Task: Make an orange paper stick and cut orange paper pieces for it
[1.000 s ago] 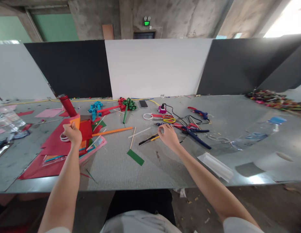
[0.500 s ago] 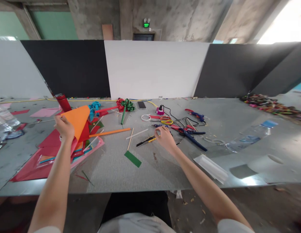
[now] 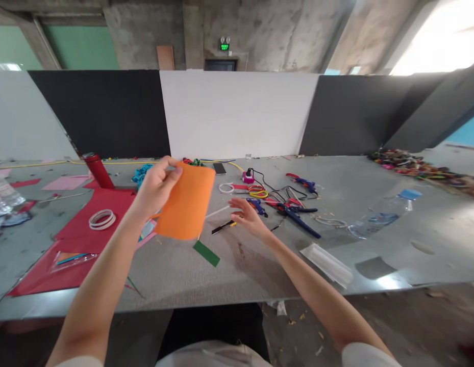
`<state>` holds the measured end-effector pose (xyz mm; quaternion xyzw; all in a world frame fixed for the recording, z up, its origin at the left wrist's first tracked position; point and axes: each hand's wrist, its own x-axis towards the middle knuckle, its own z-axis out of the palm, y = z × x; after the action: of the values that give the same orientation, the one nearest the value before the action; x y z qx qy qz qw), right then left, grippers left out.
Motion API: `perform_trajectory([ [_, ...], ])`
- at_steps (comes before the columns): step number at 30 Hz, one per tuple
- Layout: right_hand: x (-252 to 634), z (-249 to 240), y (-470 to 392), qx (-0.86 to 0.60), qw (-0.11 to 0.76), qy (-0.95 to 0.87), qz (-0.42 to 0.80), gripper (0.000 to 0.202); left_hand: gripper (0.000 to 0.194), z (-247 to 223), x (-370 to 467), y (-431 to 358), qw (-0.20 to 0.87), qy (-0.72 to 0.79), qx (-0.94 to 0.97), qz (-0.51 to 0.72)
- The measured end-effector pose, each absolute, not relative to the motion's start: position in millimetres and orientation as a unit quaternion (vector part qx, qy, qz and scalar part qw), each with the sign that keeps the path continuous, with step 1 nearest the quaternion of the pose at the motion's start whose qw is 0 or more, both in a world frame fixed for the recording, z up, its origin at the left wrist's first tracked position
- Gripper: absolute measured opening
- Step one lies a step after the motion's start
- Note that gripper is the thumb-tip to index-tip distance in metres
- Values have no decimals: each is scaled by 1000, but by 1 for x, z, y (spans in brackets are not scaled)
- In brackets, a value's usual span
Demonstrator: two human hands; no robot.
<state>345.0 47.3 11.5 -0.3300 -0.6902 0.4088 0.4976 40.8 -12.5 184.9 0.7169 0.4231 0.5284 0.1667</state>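
Clock directions are taken from the orange sheet, twelve being away from the wearer.

The left hand (image 3: 154, 188) holds a flat, rectangular sheet of plain orange paper (image 3: 186, 204) raised above the grey tabletop (image 3: 175, 275), in front of the wearer. Thumb and fingers are clamped on its far left corner; this grip presumably leaves most of the face uncovered and lets the sheet hang by its own stiffness.

The right hand (image 3: 250, 216) is at three to four o'clock, fingers loosely curled and apart from the thumb, nothing visible between them. Nearest it are a black-and-yellow cutter knife (image 3: 222, 227) and a blue gun-shaped tool (image 3: 257, 205); contact cannot be confirmed. Their position suggests ready reach.

At eight to nine o'clock, two white rings (image 3: 102, 226) lie on red sheets (image 3: 120, 201), possibly as a light weight. A green rectangular piece (image 3: 206, 253) lies at five o'clock.

The orange sheet's long axis runs from one to seven o'clock, broad face towards the wearer, lower edge slightly bowed.
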Motion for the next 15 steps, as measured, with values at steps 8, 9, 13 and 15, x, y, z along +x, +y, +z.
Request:
perform_trajectory([
  [8, 343, 35, 20, -233, 389, -572, 683, 88, 31, 123, 49, 17, 358, 428, 586, 587],
  [9, 345, 36, 20, -246, 379, -566, 690, 82, 32, 111, 44, 22, 358, 448, 572, 587],
  [13, 350, 35, 27, -289, 358, -549, 698, 60, 34, 67, 27, 32, 377, 460, 522, 611],
  [15, 352, 33, 33, -312, 364, -545, 688, 60, 36, 50, 22, 32, 383, 474, 524, 594],
])
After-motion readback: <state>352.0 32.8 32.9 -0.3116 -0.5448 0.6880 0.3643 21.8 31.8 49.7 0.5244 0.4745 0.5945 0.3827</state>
